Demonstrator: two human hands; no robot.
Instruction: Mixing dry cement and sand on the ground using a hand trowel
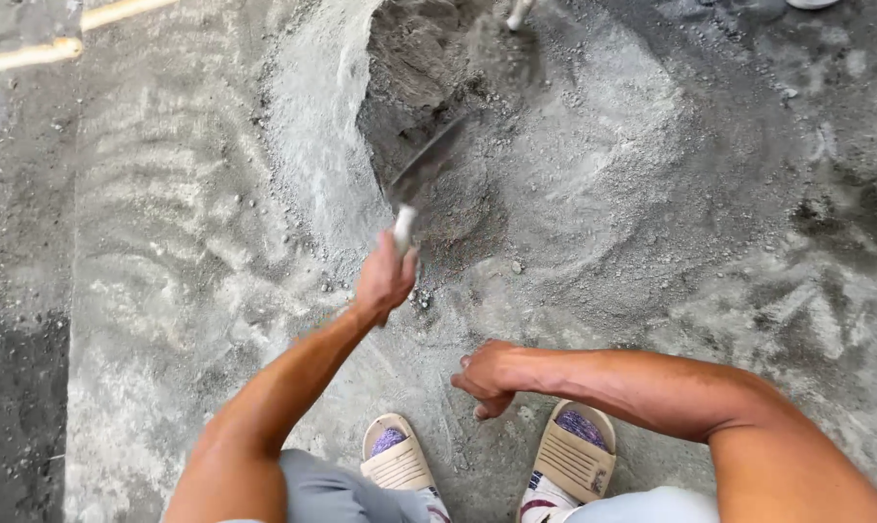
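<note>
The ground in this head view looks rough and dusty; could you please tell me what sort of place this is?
Probably a building site or outdoor work yard. A grey heap of sand or cement mix lies straight on the bare concrete ground, the left hand holds a trowel in it, and the person wears sandals.

Daylight fills the scene, soft and fairly even, with no hard-edged shadows on the grey ground. The brightest spots are the pale dry powder left of centre and a strip of glare along the light-coloured bar (31,53) at the top left, which is nearly washed out. The hollow in the heap (419,87) is the darkest area, its inner wall in shade. The left hand (384,279) and the trowel (424,174) it grips are smeared by motion blur, the blade's edges indistinct. The right hand (487,378) and both forearms look sharp, with a mild sheen on the skin. The wide lens bends the view slightly toward the corners, and fine texture softens there.
</note>
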